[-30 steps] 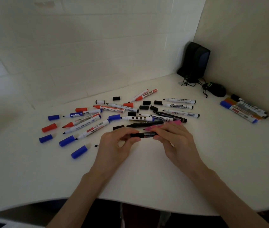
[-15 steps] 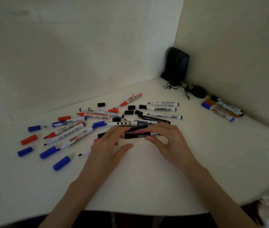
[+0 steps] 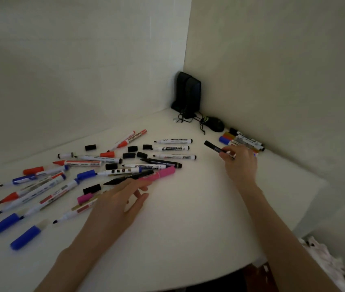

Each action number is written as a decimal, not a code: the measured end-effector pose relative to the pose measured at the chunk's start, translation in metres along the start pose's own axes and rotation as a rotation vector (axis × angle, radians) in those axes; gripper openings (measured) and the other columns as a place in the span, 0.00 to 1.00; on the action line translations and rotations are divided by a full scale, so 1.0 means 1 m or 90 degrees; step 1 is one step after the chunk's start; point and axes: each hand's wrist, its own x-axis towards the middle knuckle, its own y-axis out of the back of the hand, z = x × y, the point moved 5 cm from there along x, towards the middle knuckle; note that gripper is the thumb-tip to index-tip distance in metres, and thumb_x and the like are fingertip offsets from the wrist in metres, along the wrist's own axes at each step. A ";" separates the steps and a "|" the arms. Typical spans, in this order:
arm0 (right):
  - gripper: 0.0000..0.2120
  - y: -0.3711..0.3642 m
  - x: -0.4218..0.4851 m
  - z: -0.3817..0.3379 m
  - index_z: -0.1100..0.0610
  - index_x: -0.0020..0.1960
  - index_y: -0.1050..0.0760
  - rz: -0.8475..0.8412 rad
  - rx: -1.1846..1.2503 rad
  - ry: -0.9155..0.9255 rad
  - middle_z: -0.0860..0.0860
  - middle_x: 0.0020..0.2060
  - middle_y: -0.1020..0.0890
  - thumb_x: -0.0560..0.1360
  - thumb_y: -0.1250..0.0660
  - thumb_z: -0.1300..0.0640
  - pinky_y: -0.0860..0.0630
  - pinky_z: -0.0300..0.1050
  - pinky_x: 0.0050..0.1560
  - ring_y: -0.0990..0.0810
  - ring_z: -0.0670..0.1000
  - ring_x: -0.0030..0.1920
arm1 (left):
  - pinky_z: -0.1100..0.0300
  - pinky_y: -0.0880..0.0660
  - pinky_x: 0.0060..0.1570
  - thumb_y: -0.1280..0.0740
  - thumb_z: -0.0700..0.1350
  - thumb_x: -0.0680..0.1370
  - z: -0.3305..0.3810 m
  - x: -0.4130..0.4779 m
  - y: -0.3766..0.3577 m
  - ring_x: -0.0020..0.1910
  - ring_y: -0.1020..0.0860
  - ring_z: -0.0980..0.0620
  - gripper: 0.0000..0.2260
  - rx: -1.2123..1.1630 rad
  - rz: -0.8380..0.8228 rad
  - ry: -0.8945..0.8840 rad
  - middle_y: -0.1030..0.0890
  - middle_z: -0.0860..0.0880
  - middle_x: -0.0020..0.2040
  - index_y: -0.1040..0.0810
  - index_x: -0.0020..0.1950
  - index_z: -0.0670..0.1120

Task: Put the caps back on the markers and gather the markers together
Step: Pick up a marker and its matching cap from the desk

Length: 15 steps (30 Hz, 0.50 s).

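My right hand [image 3: 240,163] grips a capped black marker [image 3: 212,146], carried over the table close to a gathered row of capped markers [image 3: 241,141] by the right wall. My left hand [image 3: 121,200] lies with relaxed fingers at the edge of the scattered pile, fingertips touching a pink marker [image 3: 159,174]. Several uncapped markers with white barrels [image 3: 173,148] and loose black caps [image 3: 132,149], red caps [image 3: 33,170] and blue caps [image 3: 25,240] lie across the white table [image 3: 188,218].
A black speaker [image 3: 188,94] with cables stands in the far corner, with a black mouse [image 3: 215,124] beside it. Walls close off the table at the back and right. The table's front edge curves near my arms.
My right hand has carried the capped black marker from the middle of the table to the right, toward the gathered row. My left hand let go of it and reached to the pink marker.
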 end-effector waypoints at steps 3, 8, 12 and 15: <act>0.10 -0.004 0.010 0.015 0.49 0.56 0.17 0.012 -0.045 -0.020 0.52 0.56 0.17 0.75 0.28 0.53 0.29 0.54 0.63 0.22 0.56 0.59 | 0.82 0.40 0.25 0.24 0.43 0.72 0.002 0.006 -0.011 0.33 0.34 0.76 0.16 0.004 -0.022 0.000 0.33 0.71 0.43 0.20 0.57 0.55; 0.15 -0.008 0.022 0.027 0.49 0.61 0.19 0.045 -0.085 -0.036 0.54 0.61 0.19 0.75 0.28 0.55 0.35 0.52 0.66 0.25 0.58 0.64 | 0.84 0.36 0.34 0.34 0.47 0.77 -0.003 0.003 -0.018 0.39 0.27 0.77 0.11 -0.006 -0.019 -0.041 0.28 0.67 0.48 0.21 0.58 0.56; 0.15 -0.011 0.027 0.032 0.48 0.62 0.19 0.055 -0.127 -0.046 0.55 0.61 0.21 0.76 0.29 0.54 0.36 0.53 0.65 0.28 0.60 0.64 | 0.72 0.27 0.34 0.43 0.53 0.78 -0.009 0.000 -0.019 0.35 0.29 0.75 0.14 0.008 -0.006 -0.038 0.25 0.66 0.51 0.22 0.58 0.58; 0.15 -0.013 0.032 0.033 0.49 0.63 0.19 0.053 -0.138 -0.056 0.55 0.59 0.20 0.77 0.31 0.55 0.36 0.53 0.65 0.28 0.60 0.63 | 0.65 0.22 0.33 0.43 0.53 0.79 -0.007 0.000 -0.018 0.33 0.25 0.67 0.13 0.000 -0.005 -0.038 0.22 0.64 0.53 0.22 0.57 0.58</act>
